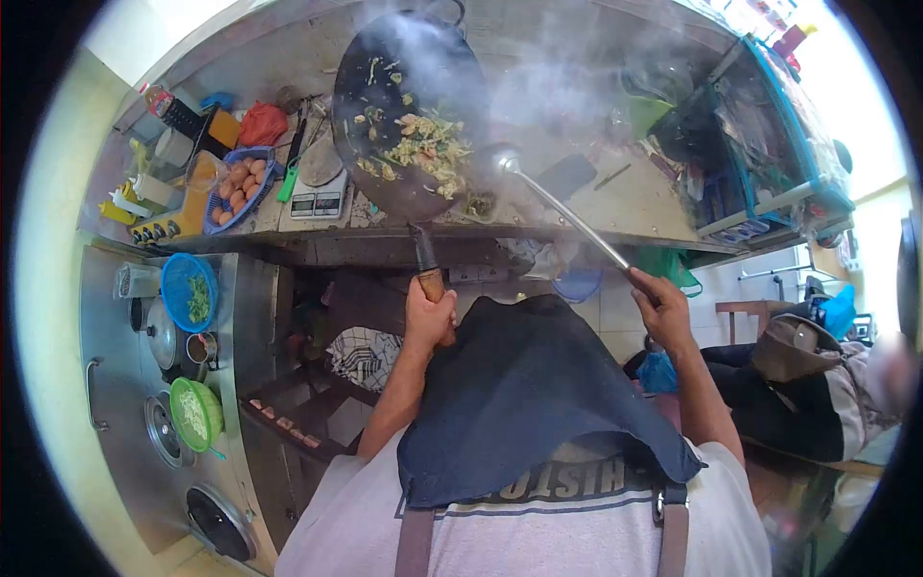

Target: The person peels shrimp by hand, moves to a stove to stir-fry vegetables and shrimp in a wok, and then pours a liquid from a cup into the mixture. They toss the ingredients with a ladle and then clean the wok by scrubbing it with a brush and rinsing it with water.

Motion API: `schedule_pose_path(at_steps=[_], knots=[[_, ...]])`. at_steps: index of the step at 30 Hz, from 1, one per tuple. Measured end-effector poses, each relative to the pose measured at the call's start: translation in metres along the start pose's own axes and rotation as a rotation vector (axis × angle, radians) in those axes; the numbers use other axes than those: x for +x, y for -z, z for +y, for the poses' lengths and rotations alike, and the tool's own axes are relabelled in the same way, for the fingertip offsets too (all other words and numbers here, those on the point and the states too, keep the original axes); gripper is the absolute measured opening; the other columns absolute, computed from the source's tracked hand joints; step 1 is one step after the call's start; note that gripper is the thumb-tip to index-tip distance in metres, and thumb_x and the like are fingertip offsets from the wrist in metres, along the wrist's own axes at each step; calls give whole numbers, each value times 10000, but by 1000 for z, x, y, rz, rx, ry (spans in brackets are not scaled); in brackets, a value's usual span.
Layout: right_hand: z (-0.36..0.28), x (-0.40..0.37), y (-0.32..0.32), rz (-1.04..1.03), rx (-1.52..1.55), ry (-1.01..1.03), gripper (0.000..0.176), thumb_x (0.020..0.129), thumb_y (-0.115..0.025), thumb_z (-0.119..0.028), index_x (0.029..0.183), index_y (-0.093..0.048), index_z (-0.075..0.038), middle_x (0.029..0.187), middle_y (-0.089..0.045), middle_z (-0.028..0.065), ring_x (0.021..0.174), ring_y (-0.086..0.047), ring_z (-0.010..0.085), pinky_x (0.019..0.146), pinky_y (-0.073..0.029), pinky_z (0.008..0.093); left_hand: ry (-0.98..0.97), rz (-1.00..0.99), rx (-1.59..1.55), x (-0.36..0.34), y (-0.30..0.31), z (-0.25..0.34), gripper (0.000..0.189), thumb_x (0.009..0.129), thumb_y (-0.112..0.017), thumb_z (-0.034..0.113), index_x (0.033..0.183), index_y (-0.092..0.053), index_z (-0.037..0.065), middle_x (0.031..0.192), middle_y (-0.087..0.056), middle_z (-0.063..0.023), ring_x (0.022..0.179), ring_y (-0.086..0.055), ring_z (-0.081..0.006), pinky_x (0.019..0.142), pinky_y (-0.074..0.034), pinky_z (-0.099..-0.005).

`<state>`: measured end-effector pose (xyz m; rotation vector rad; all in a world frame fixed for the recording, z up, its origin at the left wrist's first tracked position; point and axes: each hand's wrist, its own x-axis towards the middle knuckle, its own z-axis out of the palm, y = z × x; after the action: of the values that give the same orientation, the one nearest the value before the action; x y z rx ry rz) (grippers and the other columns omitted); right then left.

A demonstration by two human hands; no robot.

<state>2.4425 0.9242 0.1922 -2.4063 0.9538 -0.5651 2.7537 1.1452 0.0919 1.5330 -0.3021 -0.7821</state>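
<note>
My left hand [432, 310] is wrapped around the wooden handle of a large dark wok [392, 188]. Chopped food in pale yellow, green and orange pieces [428, 144] lies in the wok, mostly toward its right side, with steam rising above it. In my right hand [660, 306] is the end of a long metal ladle [582, 226]. The ladle's round head is just outside the wok's right rim, over the counter.
A kitchen scale [318, 199] and a blue basket of eggs [237, 190] stand left of the wok. Lower left are a green bowl [196, 414] and a blue basket [189, 292]. A blue-framed rack [769, 135] stands right. Another person [808, 385] is at the far right.
</note>
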Motion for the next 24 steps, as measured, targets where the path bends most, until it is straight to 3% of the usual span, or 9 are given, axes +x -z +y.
schedule_pose_path(at_steps=[4,7,12,16,24], knots=[[-2,-2,7,23,-24,-10,411,794,-686,-27,1186,-659,-146,821,-629,87,668,-588,211,617,-478,313,-16,-12,74,10,6,-8,303,805,-636,38,1014,-416,28,680,-538,-58,489,-545,-131,416,-466,-301],[-14,11,-1,89,-27,133,416,798,-687,-32,1193,-657,-158,802,-619,82,669,-588,213,621,-485,316,-3,-7,110,10,6,-7,316,815,-627,34,1045,-411,17,688,-526,-53,488,-537,-133,426,-473,-302],[-46,35,-25,20,31,79,416,792,-689,-17,1186,-659,-149,816,-630,91,674,-601,216,612,-489,317,-50,-8,99,3,7,-3,297,796,-655,66,992,-435,27,697,-549,-65,495,-550,-130,436,-466,-298],[-31,32,-40,31,-16,148,436,786,-688,-1,1196,-651,-143,839,-640,94,657,-592,212,601,-485,313,-37,-10,113,5,10,-10,296,791,-656,70,987,-439,22,697,-546,-59,495,-549,-127,432,-457,-296],[-14,-6,-27,24,-6,53,404,807,-696,-66,1194,-648,-172,814,-620,93,677,-590,260,626,-490,350,-54,-14,95,11,12,-10,293,790,-660,73,980,-445,12,693,-542,-59,496,-554,-125,429,-459,-300]])
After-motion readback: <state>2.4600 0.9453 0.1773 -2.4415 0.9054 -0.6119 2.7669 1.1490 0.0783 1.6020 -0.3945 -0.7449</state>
